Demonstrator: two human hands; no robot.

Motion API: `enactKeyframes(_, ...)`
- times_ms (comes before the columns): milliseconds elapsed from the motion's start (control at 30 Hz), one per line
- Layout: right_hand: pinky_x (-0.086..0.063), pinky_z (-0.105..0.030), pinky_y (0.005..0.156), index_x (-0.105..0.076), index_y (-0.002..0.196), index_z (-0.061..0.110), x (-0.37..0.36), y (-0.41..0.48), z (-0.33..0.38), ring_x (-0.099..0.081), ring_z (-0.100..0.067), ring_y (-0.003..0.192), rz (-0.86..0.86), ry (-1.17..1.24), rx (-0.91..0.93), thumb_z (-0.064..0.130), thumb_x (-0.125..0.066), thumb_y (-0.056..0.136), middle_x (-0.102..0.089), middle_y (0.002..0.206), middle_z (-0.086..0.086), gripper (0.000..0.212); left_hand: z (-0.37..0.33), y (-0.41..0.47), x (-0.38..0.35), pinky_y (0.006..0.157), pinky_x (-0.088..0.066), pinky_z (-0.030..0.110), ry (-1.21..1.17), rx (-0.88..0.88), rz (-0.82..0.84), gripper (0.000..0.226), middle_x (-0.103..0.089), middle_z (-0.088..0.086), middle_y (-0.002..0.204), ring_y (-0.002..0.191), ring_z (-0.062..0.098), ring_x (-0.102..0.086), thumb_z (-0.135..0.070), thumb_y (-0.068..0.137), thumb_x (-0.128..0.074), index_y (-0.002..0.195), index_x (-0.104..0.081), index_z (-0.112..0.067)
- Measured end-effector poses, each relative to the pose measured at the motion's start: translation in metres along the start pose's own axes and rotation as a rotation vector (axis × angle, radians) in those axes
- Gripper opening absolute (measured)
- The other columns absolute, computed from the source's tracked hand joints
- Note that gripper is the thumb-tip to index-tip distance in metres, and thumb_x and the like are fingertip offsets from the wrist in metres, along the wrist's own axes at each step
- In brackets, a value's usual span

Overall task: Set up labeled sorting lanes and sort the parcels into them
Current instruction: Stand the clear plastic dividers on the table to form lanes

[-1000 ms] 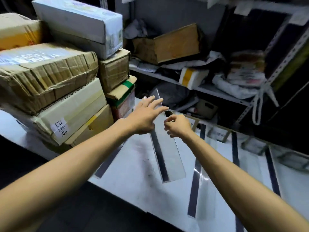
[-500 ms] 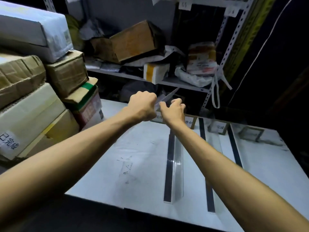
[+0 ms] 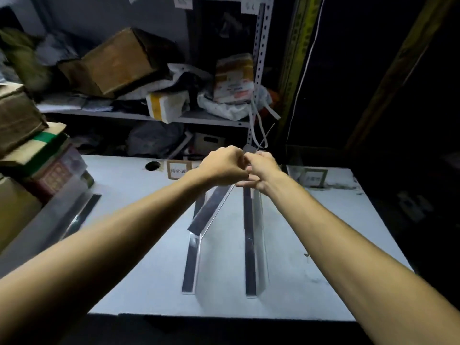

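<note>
The middle divider (image 3: 210, 211), a clear strip with a black band along one edge, is over the centre of the tabletop (image 3: 129, 245). Its far end is tilted up off the surface and its near end reaches towards the front edge. The left hand (image 3: 224, 168) and right hand (image 3: 263, 170) meet knuckle to knuckle over that raised far end. Both have their fingers curled tight and grip the divider where it disappears beneath them. The exact finger hold is hidden.

Just to its right, a second divider (image 3: 257, 245) stands upright on its black band and runs front to back. A third divider (image 3: 74, 215) lies at the left, close beside the parcel stack (image 3: 22, 135).

Two framed label cards stand along the back edge. One label card (image 3: 177, 169), with handwritten characters, is left of the hands, and another card (image 3: 315, 178) is to their right. A round cable hole (image 3: 152, 166) is cut in the tabletop near the first card.

The stack at the left is brown cartons, one with a green tape band (image 3: 46, 138).

Behind the tabletop, a metal shelf (image 3: 199, 120) holds a tilted cardboard box (image 3: 117, 63), a white parcel with yellow tape (image 3: 165, 105) and a taped packet on white bags (image 3: 234, 78). The lower level holds darker bundles that are too dim to make out. The room to the right is dark.
</note>
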State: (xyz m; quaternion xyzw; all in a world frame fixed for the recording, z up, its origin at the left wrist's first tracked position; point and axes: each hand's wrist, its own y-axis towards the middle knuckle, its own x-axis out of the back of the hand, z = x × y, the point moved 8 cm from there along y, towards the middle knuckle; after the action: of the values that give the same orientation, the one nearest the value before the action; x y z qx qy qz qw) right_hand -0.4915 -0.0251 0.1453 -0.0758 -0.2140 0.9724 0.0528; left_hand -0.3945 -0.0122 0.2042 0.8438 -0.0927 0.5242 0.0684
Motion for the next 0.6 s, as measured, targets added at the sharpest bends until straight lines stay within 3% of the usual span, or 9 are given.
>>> enactKeyframes(33, -0.056, -0.043, 0.052, -0.046, 0.125, 0.017, 0.02, -0.001, 0.005, -0.048, -0.021, 0.051, -0.025, -0.02, 0.022, 0.0, -0.049, 0.094, -0.053, 0.086, -0.036, 0.036, -0.014, 0.005, -0.011, 0.067, -0.042, 0.031, -0.028, -0.02, 0.042, 0.023, -0.068, 0.003, 0.089, 0.085, 0.026, -0.062, -0.041, 0.079, -0.071, 0.08, -0.059, -0.021)
enactKeyframes(67, -0.057, -0.044, 0.055, -0.043, 0.133, 0.018, 0.036, -0.001, 0.009, -0.053, -0.022, 0.059, -0.041, -0.051, 0.04, 0.0, -0.048, 0.094, -0.057, 0.089, -0.03, 0.043, -0.024, 0.008, -0.021, 0.069, -0.046, 0.033, -0.082, -0.041, 0.091, 0.026, -0.068, 0.004, 0.091, 0.086, 0.024, -0.063, -0.043, 0.081, -0.07, 0.086, -0.062, -0.019)
enactKeyframes(133, -0.059, -0.056, 0.077, -0.041, 0.139, 0.019, 0.07, -0.001, 0.014, -0.056, -0.029, 0.075, -0.065, -0.08, 0.044, -0.002, -0.044, 0.092, -0.057, 0.084, -0.014, 0.052, -0.047, 0.014, -0.043, 0.079, -0.05, 0.036, -0.23, -0.068, 0.191, 0.038, -0.07, 0.009, 0.097, 0.091, 0.023, -0.064, -0.047, 0.088, -0.061, 0.098, -0.066, -0.011)
enactKeyframes(167, -0.059, -0.058, 0.078, -0.041, 0.14, 0.02, 0.085, 0.001, 0.015, -0.056, -0.031, 0.078, -0.08, -0.08, 0.034, -0.002, -0.043, 0.091, -0.056, 0.083, -0.011, 0.054, -0.056, 0.015, -0.053, 0.085, -0.05, 0.038, -0.242, -0.074, 0.213, 0.042, -0.069, 0.011, 0.103, 0.096, 0.025, -0.064, -0.047, 0.093, -0.054, 0.102, -0.066, -0.008)
enactKeyframes(200, -0.06, -0.055, 0.073, -0.042, 0.14, 0.022, 0.099, 0.003, 0.015, -0.058, -0.031, 0.077, -0.085, -0.075, 0.026, -0.002, -0.043, 0.091, -0.056, 0.085, -0.009, 0.054, -0.062, 0.018, -0.063, 0.089, -0.049, 0.041, -0.181, -0.089, 0.221, 0.04, -0.067, 0.013, 0.11, 0.101, 0.028, -0.062, -0.043, 0.097, -0.048, 0.106, -0.064, -0.008)
enactKeyframes(267, -0.061, -0.049, 0.067, -0.044, 0.14, 0.024, 0.121, 0.005, 0.013, -0.06, -0.025, 0.076, -0.09, -0.076, 0.018, 0.003, -0.045, 0.094, -0.057, 0.094, -0.009, 0.05, -0.069, 0.022, -0.08, 0.094, -0.045, 0.043, 0.167, -0.154, 0.187, 0.03, -0.061, 0.012, 0.124, 0.112, 0.032, -0.055, -0.033, 0.1, -0.042, 0.117, -0.06, -0.016)
enactKeyframes(367, -0.061, -0.052, 0.077, -0.044, 0.143, 0.025, 0.144, 0.007, 0.01, -0.061, -0.027, 0.088, -0.092, -0.112, 0.028, 0.008, -0.048, 0.098, -0.057, 0.114, -0.012, 0.048, -0.073, 0.024, -0.119, 0.103, -0.04, 0.046, 0.506, -0.246, 0.277, 0.043, -0.047, 0.009, 0.141, 0.129, 0.031, -0.043, -0.032, 0.098, -0.048, 0.14, -0.046, -0.025)
enactKeyframes(500, -0.057, -0.057, 0.088, -0.044, 0.144, 0.024, 0.166, 0.015, 0.006, -0.061, -0.033, 0.108, -0.099, -0.134, 0.025, 0.007, -0.05, 0.099, -0.057, 0.129, -0.015, 0.049, -0.078, 0.035, -0.157, 0.106, -0.038, 0.043, 0.57, -0.31, 0.35, 0.054, -0.044, 0.008, 0.144, 0.132, 0.029, -0.04, -0.033, 0.094, -0.054, 0.146, -0.041, -0.024)
enactKeyframes(600, -0.057, -0.059, 0.086, -0.047, 0.142, 0.024, 0.184, 0.023, 0.008, -0.061, -0.032, 0.108, -0.123, -0.202, 0.059, 0.004, -0.05, 0.097, -0.056, 0.126, -0.012, 0.049, -0.091, 0.046, -0.172, 0.101, -0.04, 0.039, 0.529, -0.376, 0.342, 0.05, -0.046, 0.008, 0.137, 0.125, 0.027, -0.045, -0.033, 0.093, -0.057, 0.141, -0.046, -0.021)
